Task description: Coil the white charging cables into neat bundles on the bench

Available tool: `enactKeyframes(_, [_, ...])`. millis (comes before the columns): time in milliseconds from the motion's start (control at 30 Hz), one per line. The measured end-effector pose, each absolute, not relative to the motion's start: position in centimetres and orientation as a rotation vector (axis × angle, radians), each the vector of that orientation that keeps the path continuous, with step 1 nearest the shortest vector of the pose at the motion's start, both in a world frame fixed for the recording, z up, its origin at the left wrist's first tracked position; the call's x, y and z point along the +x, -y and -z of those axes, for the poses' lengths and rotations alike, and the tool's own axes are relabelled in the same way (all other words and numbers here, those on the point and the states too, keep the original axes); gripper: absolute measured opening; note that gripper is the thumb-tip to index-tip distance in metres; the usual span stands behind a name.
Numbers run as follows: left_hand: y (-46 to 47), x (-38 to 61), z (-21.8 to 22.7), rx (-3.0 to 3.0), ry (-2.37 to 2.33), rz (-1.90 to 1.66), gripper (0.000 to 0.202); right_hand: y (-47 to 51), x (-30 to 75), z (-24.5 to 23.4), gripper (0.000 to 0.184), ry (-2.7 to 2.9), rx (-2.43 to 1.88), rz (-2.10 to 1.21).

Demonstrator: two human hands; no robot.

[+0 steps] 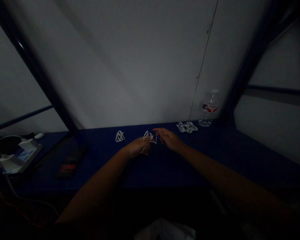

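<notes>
My left hand [139,146] is closed around a looped white cable [145,135] above the blue shelf [162,170]. A free length of that cable runs to my right hand [168,138], which is just to the right. The right fingers are bent, with the index finger reaching left and the cable's end by the fingertips; the dim light hides how firmly they pinch it. One coiled white cable [119,136] lies on the shelf left of my hands. Several more coiled white cables [187,127] are bunched behind my right hand, near the wall.
A clear plastic bottle [208,109] stands at the back right against the grey wall [130,66]. At the left lie a white power strip [25,156] with plugs and cords and a dark blurred object [68,165]. Blue frame posts [35,66] slope up at both sides.
</notes>
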State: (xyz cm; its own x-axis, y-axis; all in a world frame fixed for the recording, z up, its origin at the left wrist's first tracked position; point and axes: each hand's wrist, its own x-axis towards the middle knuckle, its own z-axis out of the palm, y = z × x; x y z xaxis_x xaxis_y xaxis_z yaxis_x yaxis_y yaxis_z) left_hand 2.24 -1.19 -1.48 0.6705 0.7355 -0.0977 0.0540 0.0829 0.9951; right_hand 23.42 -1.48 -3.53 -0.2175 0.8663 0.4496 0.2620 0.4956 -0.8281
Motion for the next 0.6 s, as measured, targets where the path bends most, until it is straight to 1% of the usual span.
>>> enactKeyframes(67, [1.4,2.0,1.2,1.522,-0.636,-0.548,0.066,1.3,23.5,3.6,0.046,1.755,-1.01,-0.776])
enactKeyframes(133, [1.5,1.8,0.7,1.608,-0.672,-0.559,0.073,1.3,23.7,3.5,0.042,1.803,-1.063,-0.697])
enactKeyframes(167, [1.5,1.8,0.4,1.638,-0.717,-0.575,0.072,1.4,23.8,3.3,0.04,1.826,-1.087,-0.647])
enactKeyframes(200, [1.4,1.8,0.2,1.657,-0.764,-0.602,0.067,1.5,23.9,3.1,0.038,1.842,-1.108,-0.609])
enactKeyframes(267, [1.0,1.8,0.1,1.645,-0.834,-0.696,0.048,1.6,24.2,2.8,0.037,1.834,-1.132,-0.609])
enactKeyframes(333, [0.6,1.9,0.2,1.55,-0.87,-0.845,0.037,1.8,24.2,2.7,0.037,1.789,-1.125,-0.678])
enactKeyframes(433, [0.2,2.2,0.6,1.336,-0.873,-0.983,0.036,2.1,24.0,2.9,0.037,1.758,-1.038,-0.819])
enactKeyframes(600, [0.5,2.5,0.8,1.219,-0.945,-0.895,0.038,2.7,23.3,3.3,0.036,1.912,-0.864,-1.072])
